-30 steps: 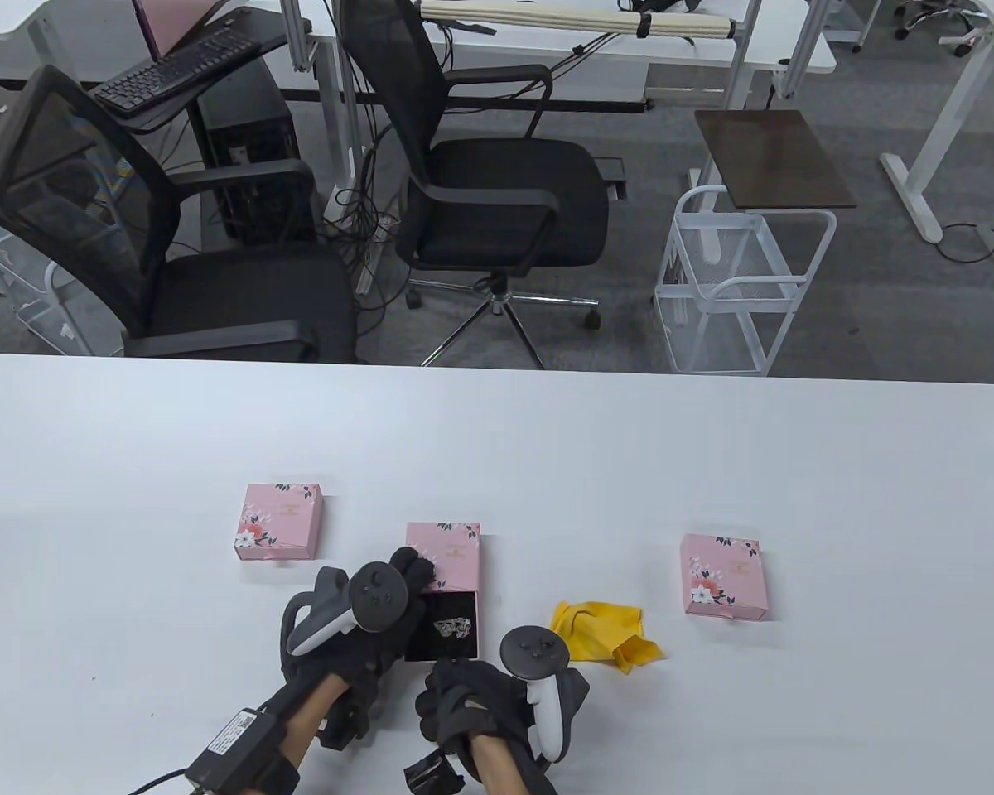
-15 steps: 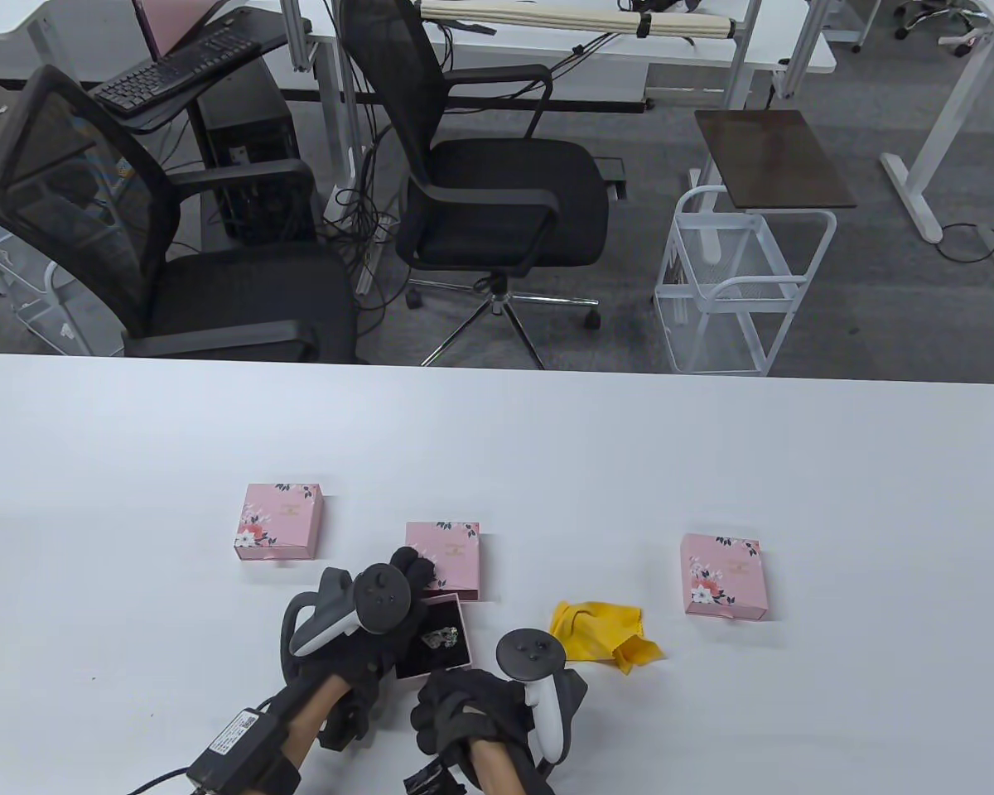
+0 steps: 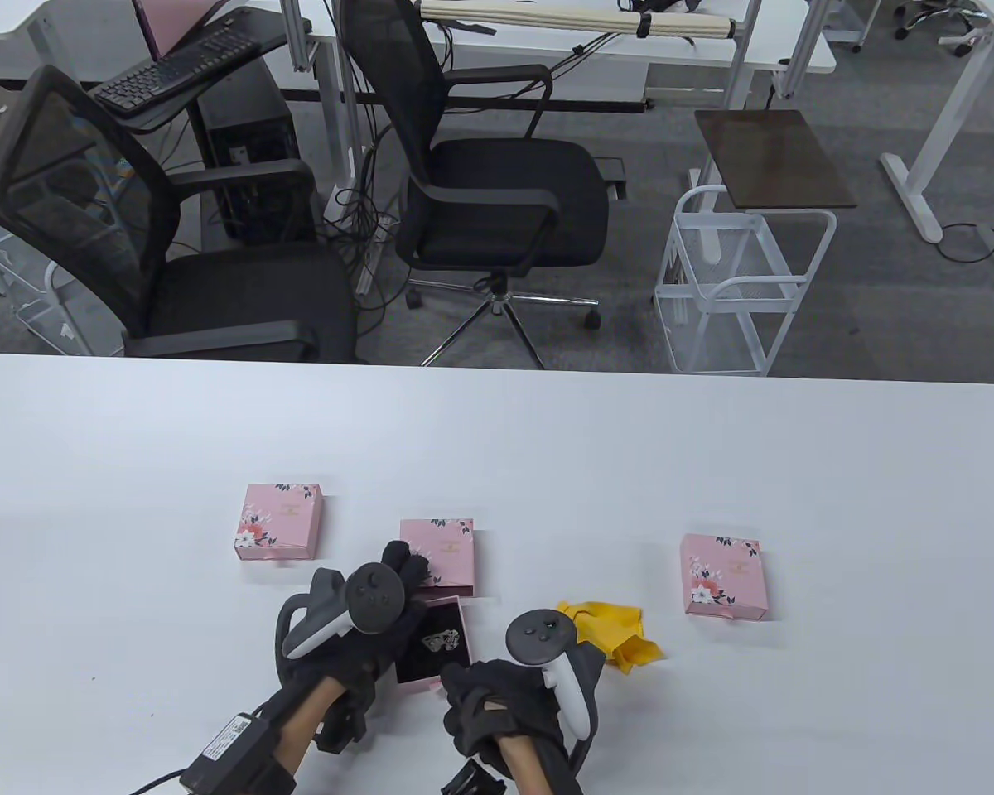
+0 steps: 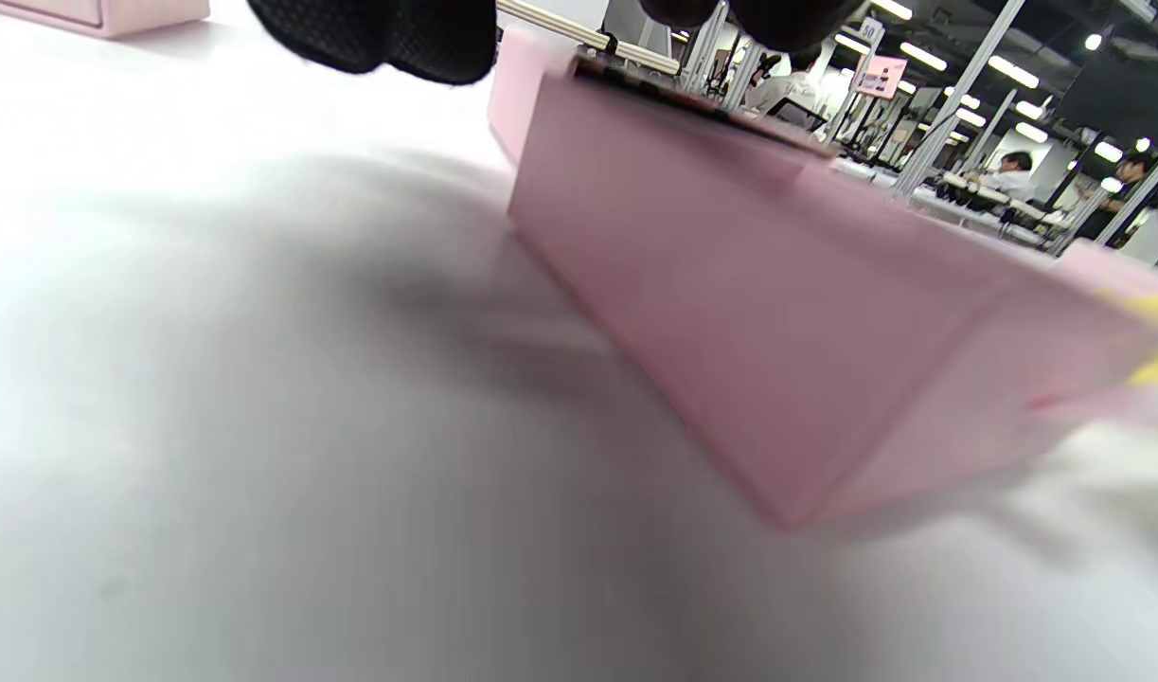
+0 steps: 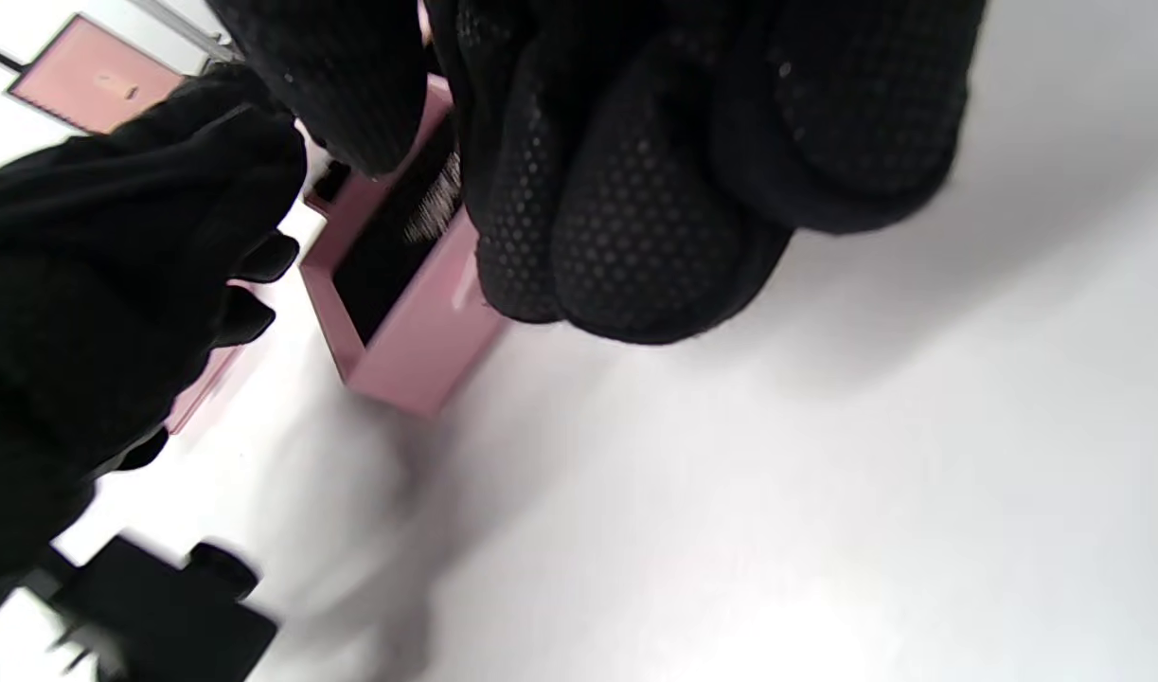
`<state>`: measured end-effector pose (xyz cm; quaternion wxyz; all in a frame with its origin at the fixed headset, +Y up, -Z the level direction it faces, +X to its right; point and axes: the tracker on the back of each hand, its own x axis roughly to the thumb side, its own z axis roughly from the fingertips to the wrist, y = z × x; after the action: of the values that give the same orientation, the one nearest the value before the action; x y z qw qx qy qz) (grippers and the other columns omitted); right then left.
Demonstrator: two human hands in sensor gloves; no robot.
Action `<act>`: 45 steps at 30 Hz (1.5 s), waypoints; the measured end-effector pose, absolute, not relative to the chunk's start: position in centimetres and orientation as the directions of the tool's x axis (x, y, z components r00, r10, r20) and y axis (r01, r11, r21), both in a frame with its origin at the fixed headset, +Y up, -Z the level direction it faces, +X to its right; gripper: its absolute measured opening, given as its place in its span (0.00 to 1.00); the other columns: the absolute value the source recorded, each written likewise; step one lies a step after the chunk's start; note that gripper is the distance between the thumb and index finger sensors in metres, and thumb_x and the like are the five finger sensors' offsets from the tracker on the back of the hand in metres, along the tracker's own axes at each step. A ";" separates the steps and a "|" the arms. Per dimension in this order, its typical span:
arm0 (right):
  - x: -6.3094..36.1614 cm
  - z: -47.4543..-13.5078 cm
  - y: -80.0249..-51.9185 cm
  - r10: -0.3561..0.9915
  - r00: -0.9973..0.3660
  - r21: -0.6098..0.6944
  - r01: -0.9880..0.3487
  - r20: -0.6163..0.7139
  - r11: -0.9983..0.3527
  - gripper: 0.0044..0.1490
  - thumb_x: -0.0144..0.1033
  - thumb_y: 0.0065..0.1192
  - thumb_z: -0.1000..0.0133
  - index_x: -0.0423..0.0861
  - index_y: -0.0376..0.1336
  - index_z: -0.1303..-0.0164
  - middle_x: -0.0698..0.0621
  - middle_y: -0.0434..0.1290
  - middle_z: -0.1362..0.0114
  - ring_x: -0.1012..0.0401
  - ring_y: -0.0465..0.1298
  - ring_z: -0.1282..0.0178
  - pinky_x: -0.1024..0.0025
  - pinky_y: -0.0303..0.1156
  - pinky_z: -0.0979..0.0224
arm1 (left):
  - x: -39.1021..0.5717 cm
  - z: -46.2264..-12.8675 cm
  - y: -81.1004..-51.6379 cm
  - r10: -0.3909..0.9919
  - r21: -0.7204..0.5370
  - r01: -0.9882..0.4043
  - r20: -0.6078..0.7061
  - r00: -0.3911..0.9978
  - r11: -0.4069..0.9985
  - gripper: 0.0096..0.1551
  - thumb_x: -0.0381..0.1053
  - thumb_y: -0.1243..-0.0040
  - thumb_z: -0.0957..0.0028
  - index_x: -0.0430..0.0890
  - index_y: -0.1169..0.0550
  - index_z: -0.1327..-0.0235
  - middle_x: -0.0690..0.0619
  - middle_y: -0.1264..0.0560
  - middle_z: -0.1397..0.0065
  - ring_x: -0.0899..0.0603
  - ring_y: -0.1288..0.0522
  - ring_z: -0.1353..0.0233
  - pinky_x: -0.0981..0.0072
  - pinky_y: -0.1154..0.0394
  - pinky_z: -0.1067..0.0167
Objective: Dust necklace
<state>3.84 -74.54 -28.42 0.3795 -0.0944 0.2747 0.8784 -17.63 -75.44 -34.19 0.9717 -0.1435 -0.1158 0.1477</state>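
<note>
silver necklace (image 3: 443,639) sits on the black pad of the pink cardboard drawer tray (image 3: 432,648), slid out of its pink floral sleeve (image 3: 439,553) at 12 o'clock. left hand (image 3: 364,625) touches the sleeve; its grip can't be read. right hand (image 3: 497,704) is curled, holding nothing visible, with the yellow cloth (image 3: 609,633) at its 2 o'clock, likely for wiping.

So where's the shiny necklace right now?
In the table view the necklace lies in the pulled-out pink tray, low and centre on the white table, between the left hand and the right hand, just left of the yellow cloth.
</note>
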 end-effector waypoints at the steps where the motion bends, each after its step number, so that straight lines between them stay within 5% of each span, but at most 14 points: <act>1: 3.9 -28.8 -73.7 0.607 -0.721 0.414 -0.690 -0.333 -0.593 0.29 0.45 0.60 0.29 0.33 0.69 0.35 0.40 0.81 0.46 0.48 0.84 0.58 0.57 0.80 0.52 | -18.0 -33.8 -74.6 0.361 -0.296 -0.300 0.178 0.915 0.907 0.35 0.60 0.57 0.34 0.58 0.48 0.15 0.56 0.61 0.10 0.34 0.46 0.18 0.38 0.42 0.24; 6: 2.6 -30.2 -71.7 0.547 -0.822 0.316 -0.568 -0.160 -0.760 0.26 0.43 0.62 0.30 0.36 0.68 0.33 0.40 0.80 0.43 0.46 0.82 0.54 0.55 0.79 0.48 | -20.1 -32.0 -72.1 0.420 -0.235 -0.376 0.177 0.890 0.896 0.35 0.61 0.56 0.34 0.57 0.47 0.14 0.55 0.58 0.09 0.34 0.45 0.18 0.38 0.41 0.24; 8: 1.3 -30.8 -71.8 0.516 -0.857 0.225 -0.501 0.005 -0.836 0.25 0.41 0.63 0.30 0.38 0.66 0.30 0.40 0.78 0.38 0.45 0.81 0.48 0.52 0.77 0.43 | -21.1 -31.2 -72.0 0.459 -0.182 -0.430 0.174 0.871 0.885 0.35 0.61 0.56 0.34 0.57 0.45 0.14 0.54 0.56 0.09 0.33 0.44 0.19 0.38 0.41 0.25; 14: -1.1 -31.3 -73.7 0.227 -0.959 0.095 -0.214 0.171 -0.972 0.26 0.37 0.66 0.33 0.46 0.64 0.25 0.32 0.65 0.22 0.35 0.69 0.31 0.39 0.66 0.29 | -22.4 -30.7 -72.7 0.484 -0.195 -0.454 0.152 0.862 0.869 0.35 0.62 0.55 0.34 0.56 0.44 0.14 0.54 0.54 0.09 0.34 0.43 0.19 0.38 0.39 0.26; 24: -1.8 -30.5 -73.8 0.019 -0.973 0.040 -0.010 0.230 -0.999 0.27 0.38 0.70 0.36 0.44 0.67 0.28 0.34 0.68 0.24 0.38 0.72 0.33 0.43 0.70 0.30 | -20.7 -29.8 -72.2 0.403 -0.167 -0.373 0.210 0.891 0.913 0.36 0.62 0.54 0.35 0.56 0.43 0.14 0.53 0.53 0.09 0.35 0.41 0.20 0.40 0.37 0.27; 45: -3.9 -30.7 -75.0 -0.081 -0.980 0.092 0.099 0.179 -0.991 0.26 0.33 0.72 0.36 0.39 0.67 0.29 0.31 0.69 0.26 0.38 0.74 0.36 0.44 0.72 0.32 | -20.0 -29.1 -72.0 0.325 -0.106 -0.309 0.236 0.916 0.945 0.36 0.63 0.54 0.35 0.56 0.43 0.15 0.53 0.55 0.09 0.35 0.39 0.21 0.41 0.37 0.27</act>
<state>-3.91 -75.05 -30.71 -0.0454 0.0877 0.0500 0.9939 -19.96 -72.01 -29.07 0.9781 -0.0331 -0.1263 0.1621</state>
